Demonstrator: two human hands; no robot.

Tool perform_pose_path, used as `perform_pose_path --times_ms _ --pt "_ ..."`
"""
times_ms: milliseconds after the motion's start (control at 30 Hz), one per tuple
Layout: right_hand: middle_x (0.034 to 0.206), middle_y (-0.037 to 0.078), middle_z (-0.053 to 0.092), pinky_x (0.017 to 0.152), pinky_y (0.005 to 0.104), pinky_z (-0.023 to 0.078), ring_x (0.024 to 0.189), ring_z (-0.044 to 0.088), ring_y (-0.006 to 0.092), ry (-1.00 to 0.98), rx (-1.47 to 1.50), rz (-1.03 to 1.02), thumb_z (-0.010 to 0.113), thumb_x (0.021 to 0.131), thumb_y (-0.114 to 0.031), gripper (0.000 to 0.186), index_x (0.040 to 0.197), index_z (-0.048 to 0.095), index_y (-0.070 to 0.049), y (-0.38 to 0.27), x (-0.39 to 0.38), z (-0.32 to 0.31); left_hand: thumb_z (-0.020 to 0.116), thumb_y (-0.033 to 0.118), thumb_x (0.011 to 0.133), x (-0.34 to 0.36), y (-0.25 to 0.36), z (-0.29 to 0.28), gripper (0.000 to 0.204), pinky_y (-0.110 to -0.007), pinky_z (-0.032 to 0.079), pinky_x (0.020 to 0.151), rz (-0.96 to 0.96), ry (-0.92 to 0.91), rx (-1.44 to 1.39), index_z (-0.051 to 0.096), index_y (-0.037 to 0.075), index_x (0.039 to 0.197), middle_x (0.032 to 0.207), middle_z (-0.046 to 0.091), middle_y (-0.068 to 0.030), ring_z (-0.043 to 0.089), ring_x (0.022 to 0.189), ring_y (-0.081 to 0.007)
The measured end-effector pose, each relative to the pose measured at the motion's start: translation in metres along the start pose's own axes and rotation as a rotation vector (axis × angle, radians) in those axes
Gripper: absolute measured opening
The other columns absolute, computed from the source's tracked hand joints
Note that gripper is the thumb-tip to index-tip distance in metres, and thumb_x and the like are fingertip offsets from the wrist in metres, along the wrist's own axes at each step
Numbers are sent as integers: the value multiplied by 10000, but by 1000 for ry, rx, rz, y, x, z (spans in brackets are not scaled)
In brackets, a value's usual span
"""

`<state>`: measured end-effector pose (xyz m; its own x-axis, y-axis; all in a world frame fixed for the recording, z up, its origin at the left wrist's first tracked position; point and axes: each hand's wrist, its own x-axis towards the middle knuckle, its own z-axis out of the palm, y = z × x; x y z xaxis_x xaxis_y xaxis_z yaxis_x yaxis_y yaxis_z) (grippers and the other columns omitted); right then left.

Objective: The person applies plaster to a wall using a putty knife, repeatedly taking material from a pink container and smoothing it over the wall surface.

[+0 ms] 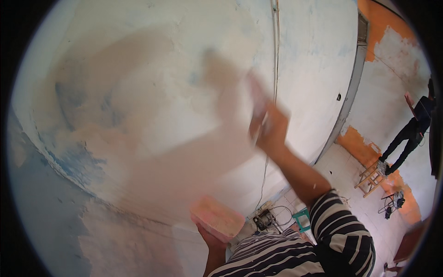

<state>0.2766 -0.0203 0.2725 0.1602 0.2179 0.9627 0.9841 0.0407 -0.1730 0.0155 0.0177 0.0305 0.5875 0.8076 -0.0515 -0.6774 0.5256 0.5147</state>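
My right hand (272, 127) grips a blurred flat plastering blade (256, 99) against the patchy white plastered wall (152, 92), while my left hand (210, 240) cradles a pink plaster-filled rectangular tub (217, 218) from beneath, low by my striped shirt (295, 254).

One pink tub (217, 218), one blurred scraper (256, 104), one wooden stool (371, 175) — and one green stool (302, 218).

Right hand (272, 127) is up against the pale wall (152, 92), gripping a flat tool that's too blurred to make out properly. Left hand (210, 240) holds a pink tray (217, 218) of plaster from underneath, while another person (408, 134) stands on a wooden stool (371, 175) by the orange-patched wall.
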Motion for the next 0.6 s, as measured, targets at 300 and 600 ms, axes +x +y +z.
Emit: perform_pose_path --times_ms 300,600 --pt "1540 155 379 1098 450 389 1419 380 286 -461 11 -50 597 818 -21 698 1479 416 -155 -20 -131 94 410 666 944 0 -4 -25 703 -541 459 1021 -95 -69 -85 414 174 1447 1390 509 -63 523 1250 -305" --pt "1053 189 641 872 458 495 956 612 397 124 -114 169 635 737 -14 661 1383 510 -82 46 77 7 424 664 936 2 6 -18 693 -572 479 982 -66 25 -121 428 187 1438 1369 534 -48 547 1219 -321"
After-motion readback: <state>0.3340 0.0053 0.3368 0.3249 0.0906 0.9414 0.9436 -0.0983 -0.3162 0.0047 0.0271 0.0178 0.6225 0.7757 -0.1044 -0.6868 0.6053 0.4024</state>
